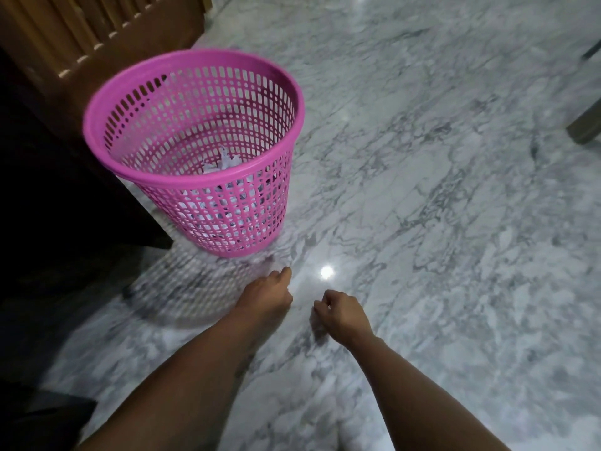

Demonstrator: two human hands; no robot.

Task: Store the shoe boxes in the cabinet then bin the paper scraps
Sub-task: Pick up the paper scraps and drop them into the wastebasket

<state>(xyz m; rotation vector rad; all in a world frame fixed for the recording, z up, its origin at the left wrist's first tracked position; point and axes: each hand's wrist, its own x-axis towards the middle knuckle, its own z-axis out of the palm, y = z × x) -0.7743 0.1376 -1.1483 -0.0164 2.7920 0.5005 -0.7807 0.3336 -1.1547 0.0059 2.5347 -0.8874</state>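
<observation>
A pink perforated plastic bin point(97, 125) stands upright on the marble floor, left of centre. Crumpled white paper scraps point(221, 162) lie in its bottom and show through the mesh wall. Just below the bin's base, my left hand point(265, 296) reaches low over the floor, seen from the back with its fingers curled downward; its palm is hidden. A little to the right, my right hand point(341, 312) is curled into a loose fist close to the floor. I cannot make out a scrap in either hand. No shoe boxes are in view.
A wooden cabinet point(81, 34) with a slatted front stands at the upper left, its dark side right beside the bin. The white and grey marble floor point(455, 190) stretches to the right. A furniture leg point(585, 125) shows at the right edge.
</observation>
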